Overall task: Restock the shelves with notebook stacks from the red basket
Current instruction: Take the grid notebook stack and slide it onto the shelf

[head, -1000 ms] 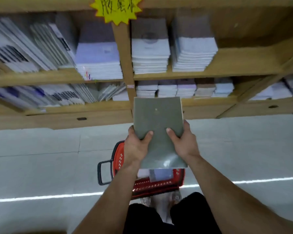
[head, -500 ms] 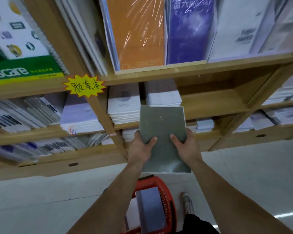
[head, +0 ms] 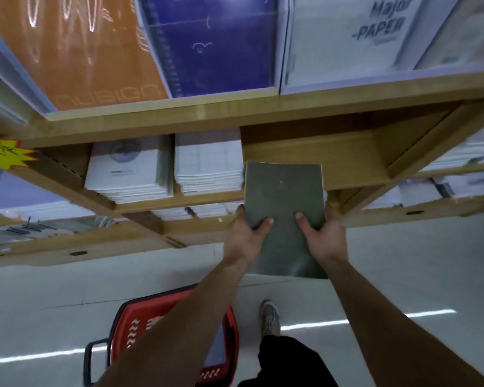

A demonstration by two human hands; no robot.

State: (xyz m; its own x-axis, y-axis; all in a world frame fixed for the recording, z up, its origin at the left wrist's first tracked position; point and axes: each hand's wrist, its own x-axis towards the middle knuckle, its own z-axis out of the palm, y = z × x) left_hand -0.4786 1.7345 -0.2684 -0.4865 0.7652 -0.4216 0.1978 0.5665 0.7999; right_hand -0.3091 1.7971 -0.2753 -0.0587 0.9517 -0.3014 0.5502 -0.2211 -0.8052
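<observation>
A grey-green notebook stack (head: pixel 284 196) is held flat in front of the wooden shelf (head: pixel 347 163). My left hand (head: pixel 248 233) grips its left edge and my right hand (head: pixel 320 233) grips its right edge, thumbs on top. The stack's far end reaches the front of a bare shelf bay, just right of two white notebook stacks (head: pixel 210 163). The red basket (head: pixel 140 325) stands on the floor below, partly hidden by my left forearm; something pale lies inside it.
Orange, blue and white "Major Paper" pads (head: pixel 215 43) stand on the shelf above. A yellow star label (head: pixel 3 152) hangs at the left. More stacks fill the lower and side bays. My shoe (head: pixel 270 317) is beside the basket on the pale tiled floor.
Both hands have lifted the notebook stack up and to the right, from over the basket to the front of the bare shelf bay. The view has tilted upward and nearer the shelf.
</observation>
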